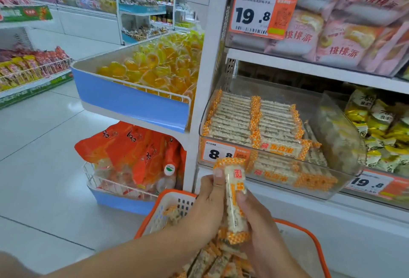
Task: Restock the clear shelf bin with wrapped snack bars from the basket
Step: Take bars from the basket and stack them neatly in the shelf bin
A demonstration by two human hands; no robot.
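White floor tiles and blue-fronted shelving are framing the aisle where I am standing. Nearest to me, the basket is sitting low at my front, its orange rim showing on both sides of my arms, and a good heap of bars is lying loose in it. Above the heap I am holding a small bunch of bars upright: my left hand is curling round it from the left with the thumb pressing near the top, and my right hand is wrapping it from the right, thumb lying across the front wrapper. How many bars are in the bunch I cannot tell. Its top end is reaching just up to the bin's front wall, beside the 8.8 price tag, so nothing from this handful is going in yet.

Further off, the bin is already carrying neat rows of bars, stacked across its left and middle. Its right side and upper part are looking unfilled, so I judge the job to be somewhere past the start, with plenty left in the basket to move.
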